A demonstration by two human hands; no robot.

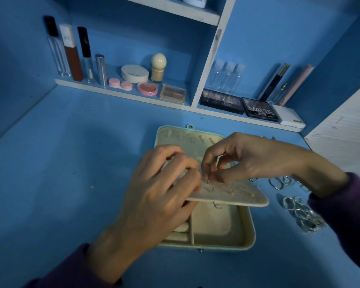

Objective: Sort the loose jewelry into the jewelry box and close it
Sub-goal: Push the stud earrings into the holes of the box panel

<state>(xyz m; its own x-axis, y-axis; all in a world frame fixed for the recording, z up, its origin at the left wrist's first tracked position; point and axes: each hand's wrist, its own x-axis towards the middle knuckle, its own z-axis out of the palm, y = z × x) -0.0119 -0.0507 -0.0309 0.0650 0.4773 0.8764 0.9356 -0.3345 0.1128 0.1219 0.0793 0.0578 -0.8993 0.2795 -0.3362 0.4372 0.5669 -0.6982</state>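
Lowest in the frame, the left hand [160, 190] grips the left edge of the padded panel [247, 199], with the fingers curled on top and the thumb, it seems, below. So the panel stands lifted above the tray of the jewelry box [249, 231], which lies open in the lower middle of the frame.

Just above, at the centre, the right hand [247, 161] pinches a small earring [207, 180] between thumb and forefinger. Its thin post points down and is touching, or almost touching, the panel; I cannot tell if it is already in a hole. I judge such a piece very light, stiff and slippery, easy to drop, so the hold should be on its front end, leaving the post free. The panel looks soft on its face but firm enough to be supported from one edge.

To the right of the box, on the blue desk [71, 163], lie hoops [278, 183] and, lower, a heap of rings [299, 213] near the right wrist, not yet sorted. Farther back, the lid [187, 136] lies flat behind the hands. In the upper part of the frame a white shelf [91, 86] carries cosmetics [134, 73].
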